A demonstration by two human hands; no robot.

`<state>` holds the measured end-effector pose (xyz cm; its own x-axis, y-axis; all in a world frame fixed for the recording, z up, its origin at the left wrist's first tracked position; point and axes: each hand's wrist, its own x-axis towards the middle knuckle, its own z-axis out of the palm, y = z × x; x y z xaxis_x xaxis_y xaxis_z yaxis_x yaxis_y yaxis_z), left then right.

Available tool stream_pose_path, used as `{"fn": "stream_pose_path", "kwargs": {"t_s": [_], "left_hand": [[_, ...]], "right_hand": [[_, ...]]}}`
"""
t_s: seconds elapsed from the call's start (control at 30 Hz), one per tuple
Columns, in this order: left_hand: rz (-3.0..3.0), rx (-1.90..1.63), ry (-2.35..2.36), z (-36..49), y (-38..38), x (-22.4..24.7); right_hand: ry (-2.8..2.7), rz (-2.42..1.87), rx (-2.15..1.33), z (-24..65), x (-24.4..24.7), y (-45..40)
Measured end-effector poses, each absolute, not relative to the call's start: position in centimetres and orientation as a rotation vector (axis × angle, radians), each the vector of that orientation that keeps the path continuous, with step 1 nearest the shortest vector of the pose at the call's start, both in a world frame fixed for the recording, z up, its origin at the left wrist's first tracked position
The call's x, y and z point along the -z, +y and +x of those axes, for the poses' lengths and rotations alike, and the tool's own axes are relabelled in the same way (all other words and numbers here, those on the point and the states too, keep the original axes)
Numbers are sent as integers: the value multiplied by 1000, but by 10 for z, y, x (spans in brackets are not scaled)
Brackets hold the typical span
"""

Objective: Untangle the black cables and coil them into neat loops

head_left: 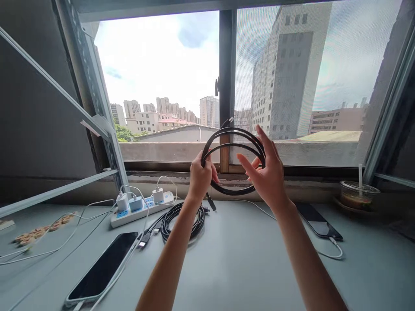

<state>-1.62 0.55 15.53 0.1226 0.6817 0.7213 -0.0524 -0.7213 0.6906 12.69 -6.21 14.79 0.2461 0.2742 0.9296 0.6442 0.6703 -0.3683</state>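
Observation:
A black cable wound into a loose coil is held up above the desk, in front of the window. My left hand is closed around the coil's left side. On the opposite side my right hand has its thumb and index finger spread wide, with the coil's right edge against the palm; its other fingers are partly hidden. One cable end with a metal plug sticks up above the coil. Below my left hand hangs a black connector.
Another coiled black cable lies behind my left forearm. On the left are a power strip with chargers, a phone and snack-like pieces. A second phone and a lidded cup are on the right.

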Motion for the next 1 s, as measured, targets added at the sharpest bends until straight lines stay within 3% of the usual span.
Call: {"fn": "stream_pose_path", "kwargs": {"t_s": [0.13,0.43,1.0], "left_hand": [[1979,-1744,782,-30,10,-160],[1985,-1422,498,-26,6,-158],[1547,-1153,419,-19,-28,-174]], "right_hand": [[-1404,-869,334,124,-145,-59],[-1363,-869,410,126,-145,-60],[-1142,-830,659,130,-154,-73]]}}
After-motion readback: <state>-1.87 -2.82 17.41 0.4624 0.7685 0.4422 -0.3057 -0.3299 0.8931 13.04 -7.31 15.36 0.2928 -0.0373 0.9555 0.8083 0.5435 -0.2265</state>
